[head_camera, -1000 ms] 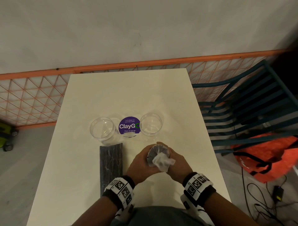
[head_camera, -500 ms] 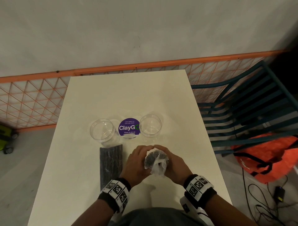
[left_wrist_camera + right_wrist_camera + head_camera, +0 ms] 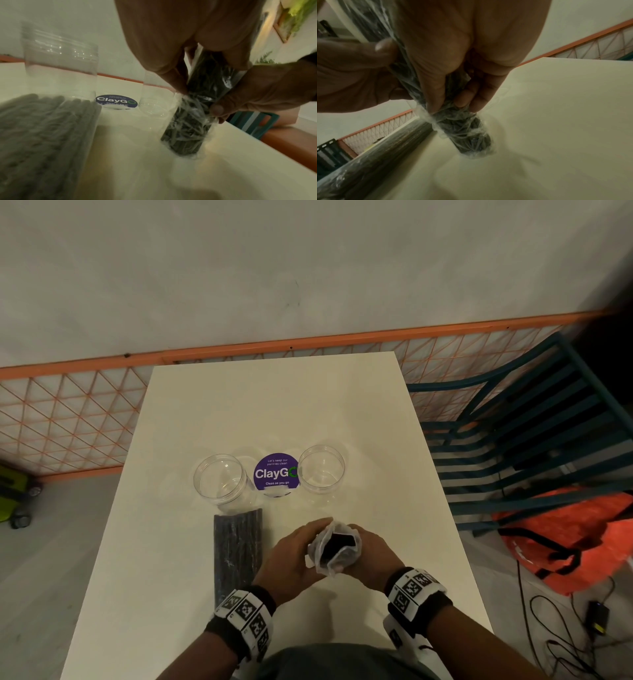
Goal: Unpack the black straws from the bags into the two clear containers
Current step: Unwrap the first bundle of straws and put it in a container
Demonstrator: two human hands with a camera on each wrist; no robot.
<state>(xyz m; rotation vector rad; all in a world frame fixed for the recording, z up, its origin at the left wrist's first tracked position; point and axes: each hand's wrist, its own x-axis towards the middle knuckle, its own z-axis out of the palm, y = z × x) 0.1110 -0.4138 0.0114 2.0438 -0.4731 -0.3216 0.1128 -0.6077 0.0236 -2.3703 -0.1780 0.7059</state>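
Two hands on one bag of straws.
Left hand [image 3: 291, 556] and right hand [image 3: 371, 553] both clutch the upright bag [image 3: 334, 547], its foot on the bench [image 3: 274, 405].

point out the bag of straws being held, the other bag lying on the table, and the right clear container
held bag of straws [image 3: 334, 547]: head view, on the dark straw ends at its open top
lying bag of straws [image 3: 237, 546]: head view, middle of the pack
right clear container [image 3: 321, 489]: head view, near wall below the rim

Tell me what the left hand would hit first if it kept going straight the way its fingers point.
The left hand points forward and slightly right, already holding the upright bag of straws. Beyond that, probably the right clear container, though depth is unclear.
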